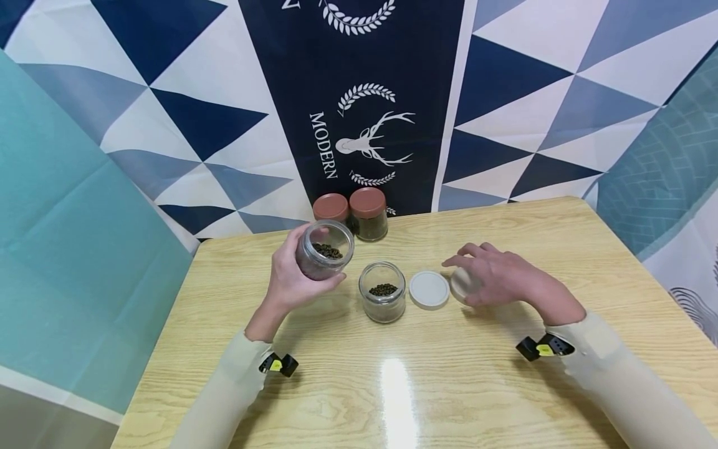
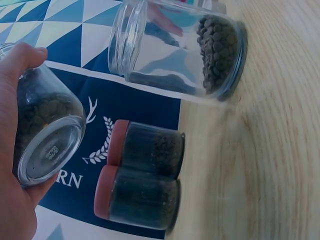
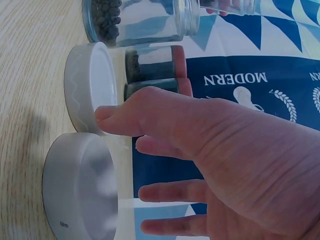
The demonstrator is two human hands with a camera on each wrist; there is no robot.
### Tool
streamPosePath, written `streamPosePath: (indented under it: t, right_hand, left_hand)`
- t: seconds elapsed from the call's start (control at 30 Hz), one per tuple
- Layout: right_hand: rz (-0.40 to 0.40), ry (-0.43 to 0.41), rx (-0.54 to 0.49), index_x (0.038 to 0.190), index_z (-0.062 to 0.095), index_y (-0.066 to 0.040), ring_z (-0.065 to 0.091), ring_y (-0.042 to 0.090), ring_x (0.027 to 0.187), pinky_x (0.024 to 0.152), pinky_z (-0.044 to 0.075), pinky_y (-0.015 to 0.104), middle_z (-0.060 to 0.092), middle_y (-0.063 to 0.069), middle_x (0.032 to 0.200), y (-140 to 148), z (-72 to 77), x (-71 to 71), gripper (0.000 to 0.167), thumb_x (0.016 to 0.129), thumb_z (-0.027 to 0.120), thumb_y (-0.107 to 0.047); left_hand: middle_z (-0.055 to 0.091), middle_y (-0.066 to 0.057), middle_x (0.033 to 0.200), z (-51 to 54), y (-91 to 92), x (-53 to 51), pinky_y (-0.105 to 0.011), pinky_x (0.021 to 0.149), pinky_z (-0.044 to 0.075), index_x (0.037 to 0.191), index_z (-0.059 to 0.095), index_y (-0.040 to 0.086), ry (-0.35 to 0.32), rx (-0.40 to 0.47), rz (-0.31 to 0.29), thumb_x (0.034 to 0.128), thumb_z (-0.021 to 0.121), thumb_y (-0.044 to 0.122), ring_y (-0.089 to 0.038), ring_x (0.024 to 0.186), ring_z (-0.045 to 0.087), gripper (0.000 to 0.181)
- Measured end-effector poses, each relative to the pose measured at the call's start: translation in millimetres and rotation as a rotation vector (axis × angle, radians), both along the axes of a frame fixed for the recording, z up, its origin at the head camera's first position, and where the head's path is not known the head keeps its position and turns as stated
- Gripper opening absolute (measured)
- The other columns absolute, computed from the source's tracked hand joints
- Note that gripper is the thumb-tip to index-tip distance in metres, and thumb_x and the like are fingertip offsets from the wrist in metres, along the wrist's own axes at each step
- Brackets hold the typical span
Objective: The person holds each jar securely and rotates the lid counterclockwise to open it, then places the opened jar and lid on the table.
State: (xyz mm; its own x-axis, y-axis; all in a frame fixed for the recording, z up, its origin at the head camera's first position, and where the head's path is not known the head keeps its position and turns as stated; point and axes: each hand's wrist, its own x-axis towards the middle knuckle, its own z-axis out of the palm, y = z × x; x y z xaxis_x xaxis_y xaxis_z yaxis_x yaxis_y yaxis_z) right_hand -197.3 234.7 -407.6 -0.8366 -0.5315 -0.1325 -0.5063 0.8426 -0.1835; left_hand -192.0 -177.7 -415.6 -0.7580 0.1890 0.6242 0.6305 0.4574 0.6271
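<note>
My left hand (image 1: 286, 274) grips a glass jar (image 1: 321, 267) without a lid, raised and tilted, with dark beans inside. Its round base shows in the left wrist view. To its right, an open glass jar (image 1: 383, 310) stands upright on the table, a layer of dark beans (image 2: 218, 55) at its bottom. My right hand (image 1: 500, 275) hovers with spread, relaxed fingers over a white lid (image 3: 62, 187), partly covering it in the head view. Another white lid (image 1: 429, 289) lies between that one and the standing jar. Contact with either lid cannot be made out.
Two jars with reddish-brown lids, a right one (image 1: 368, 215) and a left one (image 1: 330, 206), stand at the table's back edge by the patterned cloth (image 1: 387, 56). The held jar partly hides the left one. The wooden table (image 1: 449, 380) stretches toward me.
</note>
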Motion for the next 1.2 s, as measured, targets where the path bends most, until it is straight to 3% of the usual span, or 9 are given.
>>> streamPosePath:
  t: [0.23,0.47,0.63,0.73,0.93,1.2]
  right_hand:
    - [-0.001,0.004,0.008,0.153,0.068,-0.021,0.066,0.044,0.126,0.078,0.063,0.059,0.063,0.020,0.153,-0.3,1.3,1.5,0.077,0.082,0.094,-0.037]
    - [-0.004,0.006,0.004,0.153,0.067,-0.020,0.065,0.044,0.126,0.079,0.063,0.060,0.063,0.021,0.153,-0.5,0.0,1.3,0.076,0.083,0.093,-0.036]
    - [-0.006,-0.002,0.005,0.153,0.067,-0.020,0.065,0.044,0.127,0.078,0.062,0.058,0.062,0.021,0.154,-1.1,0.5,1.1,0.077,0.083,0.093,-0.037]
    - [-0.016,-0.011,0.009,0.154,0.067,-0.021,0.065,0.043,0.126,0.077,0.061,0.056,0.062,0.021,0.155,-1.0,2.6,0.5,0.078,0.083,0.093,-0.039]
    - [-0.019,-0.008,0.005,0.155,0.067,-0.021,0.065,0.043,0.126,0.079,0.062,0.057,0.061,0.023,0.156,-0.4,5.1,-1.3,0.080,0.083,0.094,-0.041]
    - [-0.005,0.000,-0.015,0.152,0.069,-0.020,0.066,0.041,0.120,0.074,0.060,0.051,0.063,0.024,0.153,0.5,3.1,-1.4,0.077,0.082,0.094,-0.037]
  left_hand:
    - [0.075,-0.023,0.141,-2.9,2.3,1.1,-0.023,0.117,0.051,0.150,0.054,-0.003,-0.083,0.121,-0.091,0.0663,0.103,0.005,-0.037,0.132,0.071,0.097]
    - [0.069,-0.036,0.140,-5.4,5.1,-0.4,-0.024,0.118,0.054,0.151,0.049,-0.011,-0.099,0.253,-0.240,0.0660,0.095,-0.010,-0.009,0.130,0.072,0.097]
    - [0.067,-0.038,0.138,-5.7,5.6,-1.9,-0.025,0.118,0.056,0.150,0.047,-0.013,-0.093,0.302,-0.299,0.0700,0.095,-0.005,-0.005,0.130,0.072,0.094]
    - [0.070,-0.030,0.139,-5.2,5.4,-3.1,-0.026,0.118,0.056,0.149,0.047,-0.012,-0.090,0.329,-0.324,0.0745,0.099,0.006,-0.007,0.129,0.073,0.093]
    - [0.070,0.001,0.141,-1.4,6.5,-5.9,-0.025,0.120,0.055,0.148,0.046,-0.010,-0.088,0.368,-0.357,0.0803,0.102,0.026,-0.009,0.131,0.072,0.095]
    - [0.070,0.004,0.141,1.3,7.3,-5.8,-0.026,0.119,0.056,0.148,0.047,-0.009,-0.096,0.384,-0.384,0.0798,0.099,0.013,-0.010,0.132,0.072,0.089]
